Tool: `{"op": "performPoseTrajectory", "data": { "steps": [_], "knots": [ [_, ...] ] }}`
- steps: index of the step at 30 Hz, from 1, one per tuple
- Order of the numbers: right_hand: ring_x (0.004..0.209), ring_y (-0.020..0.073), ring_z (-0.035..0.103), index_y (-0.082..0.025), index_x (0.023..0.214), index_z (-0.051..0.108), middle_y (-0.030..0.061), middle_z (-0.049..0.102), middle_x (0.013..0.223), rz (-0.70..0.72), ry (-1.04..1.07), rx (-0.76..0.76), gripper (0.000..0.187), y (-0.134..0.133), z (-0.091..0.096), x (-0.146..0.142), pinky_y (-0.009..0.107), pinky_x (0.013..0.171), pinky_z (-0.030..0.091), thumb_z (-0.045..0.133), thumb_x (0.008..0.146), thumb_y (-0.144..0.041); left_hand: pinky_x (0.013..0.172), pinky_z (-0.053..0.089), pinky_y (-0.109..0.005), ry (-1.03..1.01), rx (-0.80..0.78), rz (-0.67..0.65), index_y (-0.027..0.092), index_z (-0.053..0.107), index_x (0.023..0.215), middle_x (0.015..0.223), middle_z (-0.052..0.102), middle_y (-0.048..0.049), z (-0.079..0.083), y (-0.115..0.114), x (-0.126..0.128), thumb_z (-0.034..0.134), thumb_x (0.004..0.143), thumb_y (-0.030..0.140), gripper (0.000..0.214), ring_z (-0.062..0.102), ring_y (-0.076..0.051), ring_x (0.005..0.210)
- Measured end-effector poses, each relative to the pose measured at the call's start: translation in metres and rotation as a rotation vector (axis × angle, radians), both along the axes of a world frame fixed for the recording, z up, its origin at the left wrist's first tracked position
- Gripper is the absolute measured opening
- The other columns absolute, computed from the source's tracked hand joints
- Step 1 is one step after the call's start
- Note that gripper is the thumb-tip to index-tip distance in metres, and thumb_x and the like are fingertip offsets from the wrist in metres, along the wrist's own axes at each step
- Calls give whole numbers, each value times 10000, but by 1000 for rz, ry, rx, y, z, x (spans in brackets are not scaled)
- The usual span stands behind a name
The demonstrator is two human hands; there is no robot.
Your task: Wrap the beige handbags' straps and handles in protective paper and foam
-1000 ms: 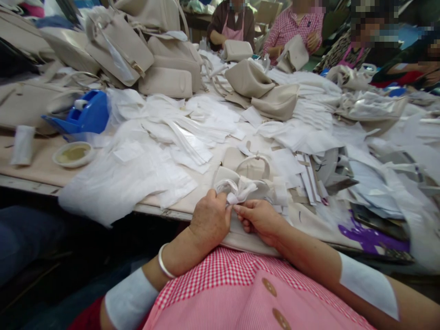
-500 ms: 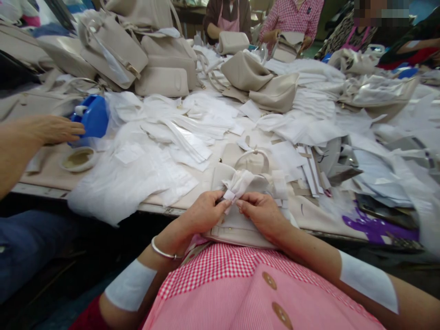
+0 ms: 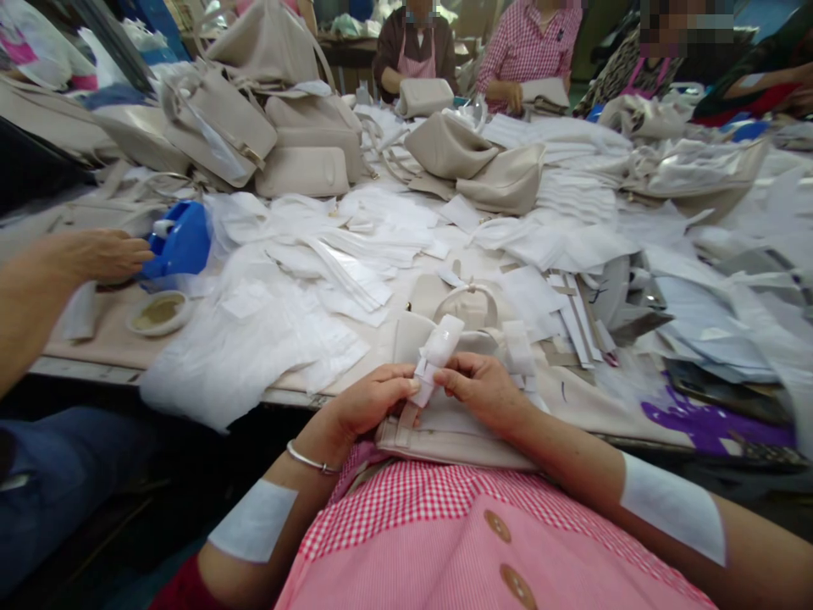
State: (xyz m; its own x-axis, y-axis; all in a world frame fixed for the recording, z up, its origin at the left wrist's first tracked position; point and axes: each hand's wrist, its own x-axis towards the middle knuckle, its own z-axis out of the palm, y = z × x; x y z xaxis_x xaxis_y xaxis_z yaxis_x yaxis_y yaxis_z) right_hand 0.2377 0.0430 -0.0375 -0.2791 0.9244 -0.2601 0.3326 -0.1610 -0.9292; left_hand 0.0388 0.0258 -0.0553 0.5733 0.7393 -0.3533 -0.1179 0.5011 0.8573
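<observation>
A beige handbag (image 3: 467, 436) lies at the table's front edge against my apron, its looped handle (image 3: 473, 292) toward the far side. Above it, my left hand (image 3: 374, 396) pinches the lower left side of a white paper wrapping (image 3: 443, 339) bound round a bag strap. From the other side my right hand (image 3: 479, 385) grips the same wrapping between thumb and fingers. A beige strap end (image 3: 406, 419) shows below my left fingers. More white wrapping (image 3: 519, 347) sits on the bag's right side. My fingers partly hide the wrapped part.
White paper sheets and tissue (image 3: 254, 330) cover much of the table. Beige bags (image 3: 305, 135) are piled at the back left. A co-worker's hand (image 3: 102, 254) is near a blue container (image 3: 181, 241) and a small dish (image 3: 157, 313). A purple piece (image 3: 705, 419) lies at the right edge.
The white wrapping has turned more upright and looks smoother and narrower between my fingers. Both my hands stay on it. The co-worker's hand at left has shifted slightly down.
</observation>
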Motion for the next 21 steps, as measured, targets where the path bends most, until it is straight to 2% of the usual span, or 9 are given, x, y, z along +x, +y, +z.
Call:
{"op": "performPoseTrajectory", "data": {
  "steps": [6, 10, 11, 13, 15, 17, 18, 19, 21],
  "knots": [
    [547, 108, 471, -189, 614, 566, -40, 532, 555, 87, 149, 42, 235, 3, -4, -1, 254, 564, 389, 641, 777, -340, 472, 455, -221, 212, 221, -37, 134, 620, 944, 715, 542, 15, 1, 2, 9, 563, 815, 687, 571, 517, -91, 507],
    [601, 129, 536, -188, 649, 578, -20, 580, 605, 160, 19, 139, 180, 3, 1, 0, 260, 603, 434, 559, 824, -226, 469, 431, -214, 204, 128, 6, 146, 612, 904, 671, 544, 25, 4, 3, 14, 575, 836, 626, 486, 484, -86, 489],
    [625, 140, 560, -187, 695, 608, -8, 609, 638, 162, -57, 212, 162, 3, 4, 3, 270, 622, 449, 537, 840, -204, 482, 429, -217, 233, 117, 19, 150, 614, 900, 675, 550, 23, 6, 3, 15, 583, 840, 602, 457, 489, -92, 505],
    [713, 173, 607, -186, 827, 662, 28, 668, 744, 127, -242, 452, 172, 2, 13, 15, 309, 696, 482, 500, 882, -189, 542, 444, -233, 360, 174, 27, 158, 636, 901, 703, 569, 12, 11, 3, 17, 586, 847, 565, 414, 522, -116, 572],
    [875, 230, 630, -173, 964, 678, 87, 699, 901, 38, -435, 743, 189, 1, 21, 35, 381, 835, 492, 502, 908, -216, 668, 478, -265, 562, 342, 55, 172, 682, 892, 783, 594, -13, 16, 3, 18, 605, 834, 540, 381, 572, -159, 721],
    [1075, 307, 592, -134, 1089, 661, 164, 672, 1103, -81, -596, 915, 271, 3, 23, 58, 470, 979, 443, 571, 880, -283, 806, 482, -303, 766, 530, 127, 185, 721, 873, 918, 599, -48, 19, 3, 20, 644, 794, 537, 368, 582, -206, 887],
    [1123, 337, 573, -111, 1161, 635, 197, 638, 1190, -145, -648, 906, 383, 4, 21, 68, 501, 1006, 428, 621, 847, -330, 842, 475, -316, 846, 603, 165, 186, 727, 847, 954, 590, -57, 19, 3, 21, 657, 778, 535, 362, 576, -218, 924],
    [1115, 353, 583, -96, 1227, 601, 219, 615, 1236, -196, -671, 823, 510, 6, 18, 77, 519, 993, 440, 666, 808, -379, 840, 476, -325, 901, 645, 182, 182, 719, 808, 935, 586, -58, 19, 3, 22, 656, 776, 533, 358, 576, -218, 904],
    [970, 332, 650, -112, 1272, 572, 207, 654, 1176, -239, -617, 510, 645, 9, 10, 89, 495, 877, 515, 725, 739, -441, 755, 488, -321, 900, 598, 154, 175, 670, 748, 800, 589, -38, 19, 5, 24, 605, 815, 520, 358, 579, -191, 764]
  ]
}}
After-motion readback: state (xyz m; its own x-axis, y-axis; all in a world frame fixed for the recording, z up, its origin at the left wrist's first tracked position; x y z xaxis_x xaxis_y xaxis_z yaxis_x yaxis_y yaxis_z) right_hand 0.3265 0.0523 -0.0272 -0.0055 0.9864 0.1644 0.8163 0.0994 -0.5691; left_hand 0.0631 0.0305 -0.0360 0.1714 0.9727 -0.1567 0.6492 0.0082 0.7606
